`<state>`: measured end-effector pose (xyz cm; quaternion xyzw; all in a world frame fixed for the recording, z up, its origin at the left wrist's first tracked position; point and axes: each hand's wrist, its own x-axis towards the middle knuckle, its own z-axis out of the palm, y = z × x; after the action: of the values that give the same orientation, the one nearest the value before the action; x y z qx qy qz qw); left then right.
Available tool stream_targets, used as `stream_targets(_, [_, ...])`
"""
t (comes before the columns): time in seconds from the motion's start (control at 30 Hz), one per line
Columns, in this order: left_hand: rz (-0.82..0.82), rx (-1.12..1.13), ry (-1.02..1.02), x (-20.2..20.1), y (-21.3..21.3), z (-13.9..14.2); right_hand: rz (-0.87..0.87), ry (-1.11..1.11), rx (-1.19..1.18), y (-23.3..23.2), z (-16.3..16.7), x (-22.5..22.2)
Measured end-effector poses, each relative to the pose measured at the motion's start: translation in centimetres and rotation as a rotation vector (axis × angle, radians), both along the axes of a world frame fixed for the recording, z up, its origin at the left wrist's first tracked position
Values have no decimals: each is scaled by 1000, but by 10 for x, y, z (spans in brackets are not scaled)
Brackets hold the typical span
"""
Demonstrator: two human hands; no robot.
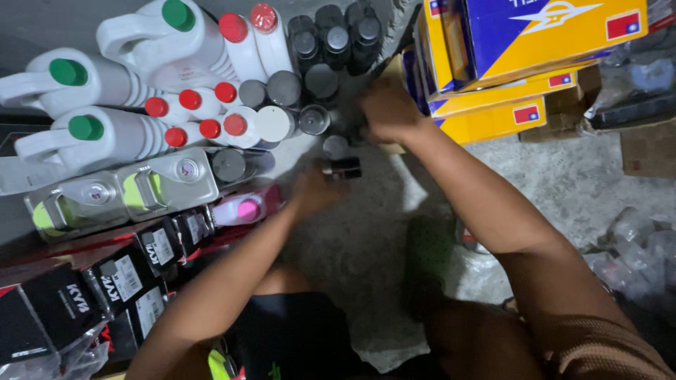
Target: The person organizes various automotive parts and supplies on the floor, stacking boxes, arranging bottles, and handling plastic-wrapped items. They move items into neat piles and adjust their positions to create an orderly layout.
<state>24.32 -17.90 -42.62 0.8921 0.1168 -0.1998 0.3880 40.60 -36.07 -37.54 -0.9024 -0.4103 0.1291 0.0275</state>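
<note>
My left hand (315, 190) is closed around a small dark bottle (343, 168) held low over the concrete floor (373, 232). My right hand (389, 109) reaches further up to a cluster of dark bottles and cans (331, 42), with its fingers curled at the cluster's lower right edge; what it grips is hidden by blur. A grey-capped can (314, 119) stands just left of that hand.
White jugs with green caps (84, 127) and red-capped bottles (211, 105) crowd the upper left. Grey flat canisters (127, 193), a pink-capped bottle (243, 209) and black boxes (105, 281) lie at left. Yellow and blue cartons (521, 49) are stacked upper right; plastic bags (634, 246) lie right.
</note>
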Motion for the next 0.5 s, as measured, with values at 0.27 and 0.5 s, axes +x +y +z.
stream_targets(0.27, [333, -101, -304, 19, -19, -50, 41, -101, -127, -3, -25, -26])
stream_targets(0.5, [232, 126, -102, 19, -31, 27, -128, -355, -78, 8, -31, -6])
